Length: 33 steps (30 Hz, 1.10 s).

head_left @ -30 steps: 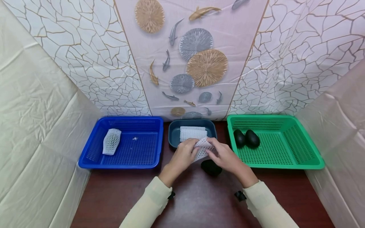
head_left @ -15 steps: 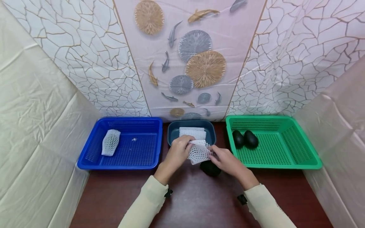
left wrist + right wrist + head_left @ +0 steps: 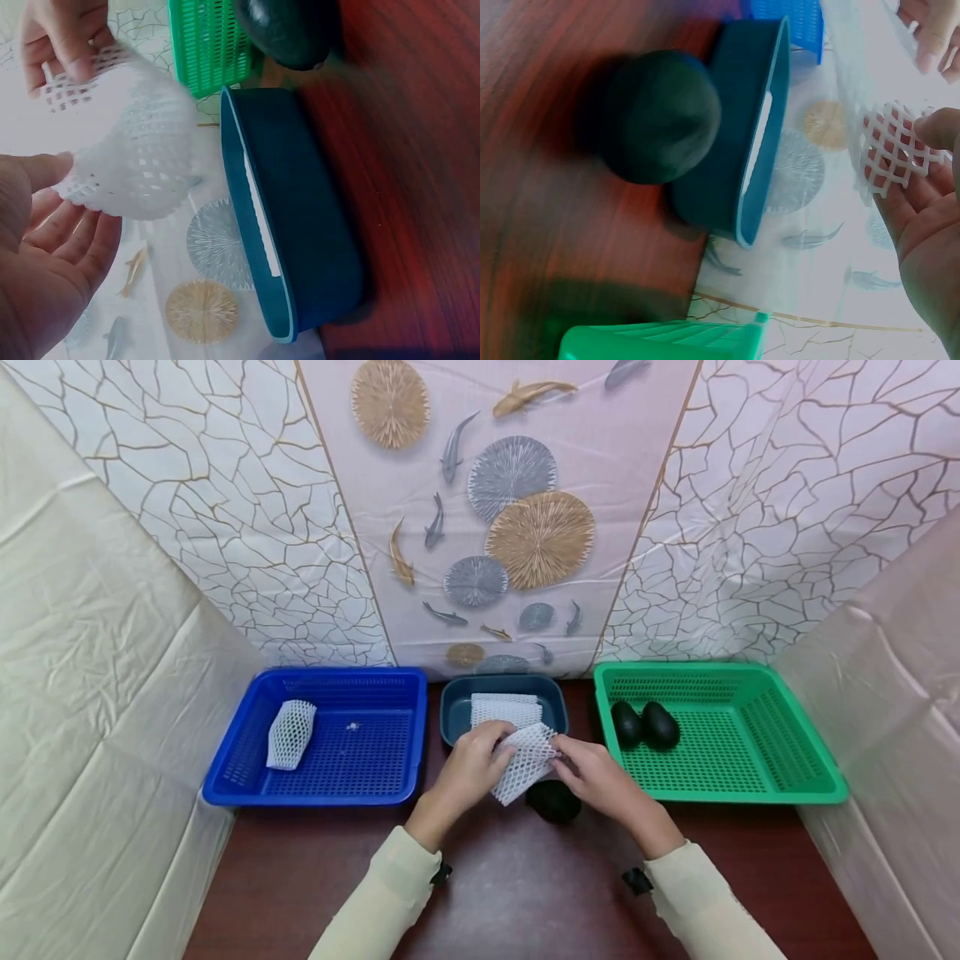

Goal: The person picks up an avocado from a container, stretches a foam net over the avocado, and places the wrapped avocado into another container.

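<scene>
Above the table's middle, a white foam net sleeve point(image 3: 522, 764) is stretched between both hands. My left hand point(image 3: 467, 768) pinches its left side between thumb and fingers. At the opposite edge my right hand point(image 3: 597, 777) grips the mesh, thumb on one side and fingers behind it in the right wrist view. The sleeve point(image 3: 142, 135) bulges open in the left wrist view. Below the hands a dark avocado point(image 3: 555, 802) lies on the table, partly covered by the right hand and sleeve in the head view. That avocado point(image 3: 660, 116) shows whole in the right wrist view.
A dark teal tray point(image 3: 558, 693) behind the hands holds flat white net sleeves point(image 3: 506, 708). The blue basket point(image 3: 416, 777) at left contains a net-wrapped item point(image 3: 292, 735). In the green basket point(image 3: 813, 789) at right lie two dark avocados point(image 3: 661, 727).
The hands drew apart from close together, spreading the sleeve between them. Since half a second ago the sleeve has tilted, its lower end swinging toward the person. The avocado has stayed put.
</scene>
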Tool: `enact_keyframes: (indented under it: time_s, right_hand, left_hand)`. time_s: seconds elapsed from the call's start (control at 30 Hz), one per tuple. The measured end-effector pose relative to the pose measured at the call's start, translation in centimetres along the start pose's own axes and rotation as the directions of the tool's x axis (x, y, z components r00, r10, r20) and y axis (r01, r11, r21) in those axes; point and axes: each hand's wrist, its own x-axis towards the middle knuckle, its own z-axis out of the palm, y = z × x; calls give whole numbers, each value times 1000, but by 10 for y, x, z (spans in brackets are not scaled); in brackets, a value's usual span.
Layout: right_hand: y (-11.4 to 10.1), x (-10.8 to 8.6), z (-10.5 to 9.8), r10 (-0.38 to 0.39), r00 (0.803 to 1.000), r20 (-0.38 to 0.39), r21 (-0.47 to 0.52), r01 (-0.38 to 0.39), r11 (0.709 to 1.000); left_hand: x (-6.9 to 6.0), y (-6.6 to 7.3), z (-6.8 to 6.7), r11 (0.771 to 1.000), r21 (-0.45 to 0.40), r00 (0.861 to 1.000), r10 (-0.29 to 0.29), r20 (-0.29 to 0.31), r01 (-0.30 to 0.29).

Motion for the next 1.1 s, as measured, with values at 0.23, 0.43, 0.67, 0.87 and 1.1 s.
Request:
enact_keyframes:
  time_s: [0.23, 0.43, 0.67, 0.87, 1.1]
  right_hand:
    - [-7, 5, -7, -44, 998, -45, -6, 44, 999]
    - [-11, 7, -11, -71, 997, -40, 8, 71, 997]
    - [-20, 7, -14, -70, 997, -15, 32, 70, 997]
    - [-21, 6, -12, -69, 997, -29, 64, 71, 995]
    - [-23, 0, -9, -30, 997, -74, 53, 34, 998]
  left_hand:
    - [-2, -3, 1, 982, -164, 991, -78, 110, 95]
    - [0, -4, 2, 962, -218, 968, -113, 224, 163]
    - [3, -1, 9, 935, -239, 921, -166, 353, 260]
    - [1, 0, 18, 938, -213, 915, -184, 360, 272]
    - [-3, 0, 20, 968, -148, 949, -159, 271, 204]
